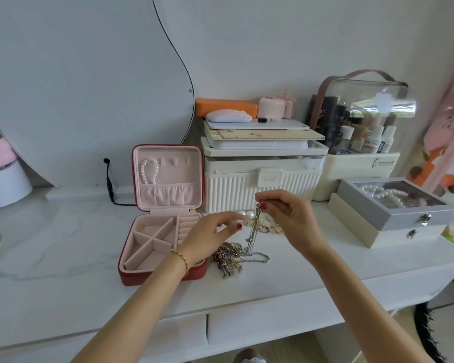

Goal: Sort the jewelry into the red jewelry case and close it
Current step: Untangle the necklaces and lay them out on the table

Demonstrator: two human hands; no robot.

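Note:
The red jewelry case [128, 268] lies open on the white table, its pink lid upright with a pearl bracelet [149, 171] hung inside. My right hand [291, 218] pinches the top of a thin silver chain necklace [256, 226], which dangles down into a tangled heap of chains [231, 258] right of the case. My left hand [215, 231] hovers over the case's right edge, fingers loosely extended toward the chain, holding nothing. Pearl and shell pieces [262, 227] lie behind the hands.
A white ribbed storage box [262, 184] stands right behind the jewelry. A grey box with pearls [396, 203] on a cream box sits at right, a clear cosmetics organiser [359, 119] behind it. A mirror [89, 87] and black cable [109, 184] are at left.

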